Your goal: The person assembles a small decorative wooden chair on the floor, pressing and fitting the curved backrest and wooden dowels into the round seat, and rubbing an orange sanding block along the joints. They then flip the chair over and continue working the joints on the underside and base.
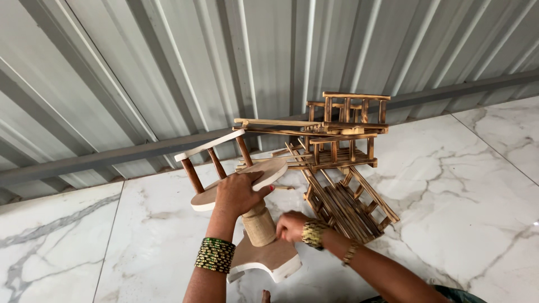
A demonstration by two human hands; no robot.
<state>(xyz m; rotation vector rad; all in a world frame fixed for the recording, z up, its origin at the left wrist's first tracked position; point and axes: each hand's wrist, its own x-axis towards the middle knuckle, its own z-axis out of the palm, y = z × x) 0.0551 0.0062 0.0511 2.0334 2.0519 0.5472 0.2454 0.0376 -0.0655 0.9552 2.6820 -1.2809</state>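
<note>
Pale, unpainted wood fills the middle of the head camera's view: a small wooden stand [247, 207] held tilted over a white marble floor [460, 202] veined with grey. The stand has a flat, curved base plate low in the picture, a thick turned column rising from it, a rounded shelf above that, and a thin top board carried on dark brown spindles. The whole piece leans to the left, with its top board pointing toward the wall.

The left hand [238, 193] lies palm down on the rounded shelf, fingers spread and curled over its near edge, gripping it. A stack of green and gold bangles [215, 255] circles that wrist.

The right hand [291, 226] is closed into a loose fist just beside the turned column, touching or nearly touching it near where the column meets the base plate. Whether the fingers pinch something small cannot be told. Gold bangles [313, 233] sit on that wrist, and the forearm runs off toward the lower right corner.

Just behind the stand, to the right, sits a heap of slatted frames [339, 163] made of thin, dark-scorched wooden sticks. Some frames stand upright like little racks, others lie slanted on the floor, overlapping each other. The heap reaches close to the right hand.

The back of the scene is a wall of grey corrugated metal sheeting [168, 67], with a darker grey rail [112, 158] running along its foot where it meets the floor.
</note>
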